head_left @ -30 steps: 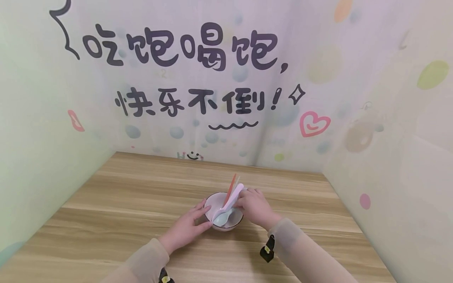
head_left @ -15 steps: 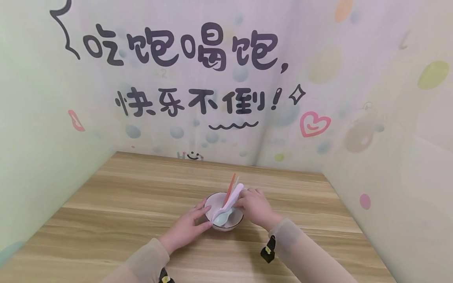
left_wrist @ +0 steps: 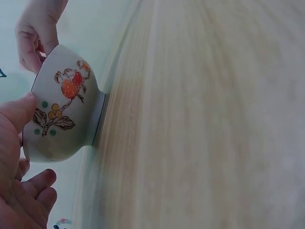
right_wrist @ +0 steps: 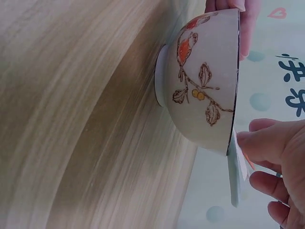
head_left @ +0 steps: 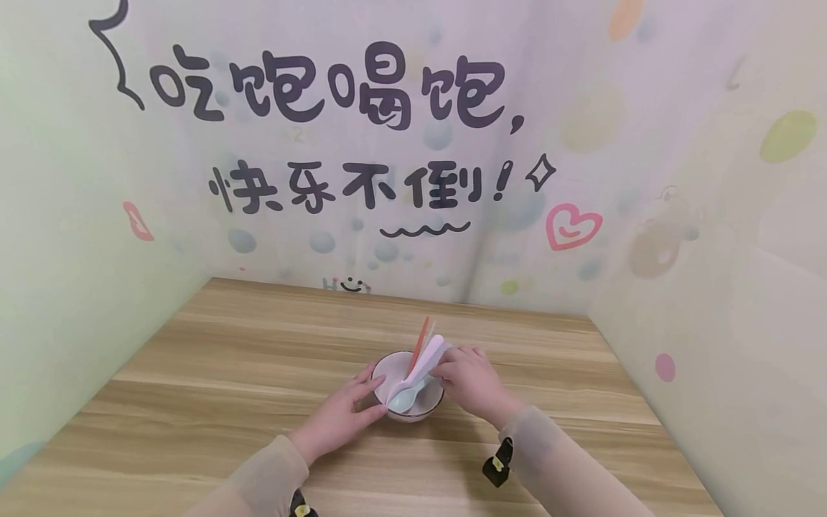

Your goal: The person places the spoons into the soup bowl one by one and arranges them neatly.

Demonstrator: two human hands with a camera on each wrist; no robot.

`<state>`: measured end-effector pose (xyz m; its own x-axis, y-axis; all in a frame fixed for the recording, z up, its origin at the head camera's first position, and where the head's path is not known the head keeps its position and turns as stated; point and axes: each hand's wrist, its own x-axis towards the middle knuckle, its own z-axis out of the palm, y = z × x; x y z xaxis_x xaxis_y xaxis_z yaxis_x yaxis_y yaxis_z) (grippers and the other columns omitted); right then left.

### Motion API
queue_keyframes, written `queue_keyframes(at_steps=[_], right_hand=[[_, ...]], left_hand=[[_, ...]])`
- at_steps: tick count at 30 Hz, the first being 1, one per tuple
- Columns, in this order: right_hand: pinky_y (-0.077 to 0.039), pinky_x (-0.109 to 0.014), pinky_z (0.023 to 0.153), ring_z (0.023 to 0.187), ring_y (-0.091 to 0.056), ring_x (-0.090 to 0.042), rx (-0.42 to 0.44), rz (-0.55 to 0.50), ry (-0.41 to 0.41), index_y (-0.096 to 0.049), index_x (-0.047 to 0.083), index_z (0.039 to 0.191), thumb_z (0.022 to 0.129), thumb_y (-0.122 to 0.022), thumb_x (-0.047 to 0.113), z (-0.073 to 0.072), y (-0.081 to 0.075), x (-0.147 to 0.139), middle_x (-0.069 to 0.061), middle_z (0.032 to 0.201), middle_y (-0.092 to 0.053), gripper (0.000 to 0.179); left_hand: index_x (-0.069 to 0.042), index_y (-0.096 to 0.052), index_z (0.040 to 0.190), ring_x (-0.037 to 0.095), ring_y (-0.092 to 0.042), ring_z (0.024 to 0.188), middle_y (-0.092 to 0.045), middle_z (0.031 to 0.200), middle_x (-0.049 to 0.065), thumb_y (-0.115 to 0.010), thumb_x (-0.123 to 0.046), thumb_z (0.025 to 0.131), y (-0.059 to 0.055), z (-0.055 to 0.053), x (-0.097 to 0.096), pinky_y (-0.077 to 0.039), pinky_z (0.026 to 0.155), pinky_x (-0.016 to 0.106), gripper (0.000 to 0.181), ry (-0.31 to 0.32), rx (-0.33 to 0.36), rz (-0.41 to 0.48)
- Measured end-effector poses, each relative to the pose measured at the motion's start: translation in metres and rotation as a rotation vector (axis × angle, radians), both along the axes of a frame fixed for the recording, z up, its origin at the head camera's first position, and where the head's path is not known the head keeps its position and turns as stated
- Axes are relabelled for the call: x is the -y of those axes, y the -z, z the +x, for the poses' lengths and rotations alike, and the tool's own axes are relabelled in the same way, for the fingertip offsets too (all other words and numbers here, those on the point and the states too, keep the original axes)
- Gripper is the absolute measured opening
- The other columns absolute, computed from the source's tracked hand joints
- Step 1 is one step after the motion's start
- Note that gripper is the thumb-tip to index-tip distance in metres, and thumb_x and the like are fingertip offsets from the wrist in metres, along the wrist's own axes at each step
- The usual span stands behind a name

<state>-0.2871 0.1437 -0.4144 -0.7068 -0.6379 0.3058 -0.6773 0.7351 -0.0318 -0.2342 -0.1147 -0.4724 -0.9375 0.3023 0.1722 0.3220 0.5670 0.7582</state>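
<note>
A white bowl (head_left: 423, 415) with a dark rim stands on the table, its outside painted with orange fruit and leaves. My left hand (head_left: 342, 416) holds its left side, thumb near the front rim and a finger over the edge. Inside lean a lilac spoon (head_left: 421, 366), a pale blue spoon (head_left: 403, 401) and a slim orange utensil (head_left: 418, 348) whose lower end is hidden. My right hand (head_left: 474, 380) is at the right rim by the spoon handles. In the right wrist view its fingers are loosely bent beside a pale handle (right_wrist: 233, 183), with no visible grip on it.
The wood-grain table (head_left: 226, 366) spreads around the bowl. A printed wall (head_left: 362, 215) with lettering rises behind it, and side walls flank both edges. A thin pale stick (head_left: 432, 332) stands behind the orange utensil.
My right hand and wrist have shifted slightly right, away from the spoon handles. My left hand, the bowl and the utensils stay practically where they were.
</note>
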Motion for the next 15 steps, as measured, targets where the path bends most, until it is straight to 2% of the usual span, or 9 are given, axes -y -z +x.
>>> queue_keyframes(at_steps=[8, 15], right_hand=[[-0.045, -0.043, 0.082, 0.094, -0.058, -0.020, -0.080, -0.062, -0.022, -0.077, 0.018, 0.101, 0.081, -0.071, 0.011, 0.007, 0.001, -0.012, 0.005, 0.094, -0.065, 0.022], [-0.046, -0.046, 0.088, 0.100, -0.059, -0.023, -0.032, -0.094, -0.044, -0.074, 0.013, 0.106, 0.083, -0.075, 0.016, 0.016, 0.000, -0.022, -0.002, 0.104, -0.067, 0.024]], left_hand=[[-0.009, -0.047, 0.143, 0.036, -0.024, 0.142, -0.024, 0.157, 0.012, -0.066, -0.041, 0.090, -0.002, 0.002, 0.002, -0.026, 0.111, 0.054, 0.064, 0.016, 0.004, 0.004], [-0.007, -0.034, 0.149, 0.038, -0.021, 0.142, -0.020, 0.158, 0.011, -0.068, -0.040, 0.089, -0.006, 0.006, 0.007, -0.023, 0.112, 0.055, 0.076, 0.030, -0.023, -0.054]])
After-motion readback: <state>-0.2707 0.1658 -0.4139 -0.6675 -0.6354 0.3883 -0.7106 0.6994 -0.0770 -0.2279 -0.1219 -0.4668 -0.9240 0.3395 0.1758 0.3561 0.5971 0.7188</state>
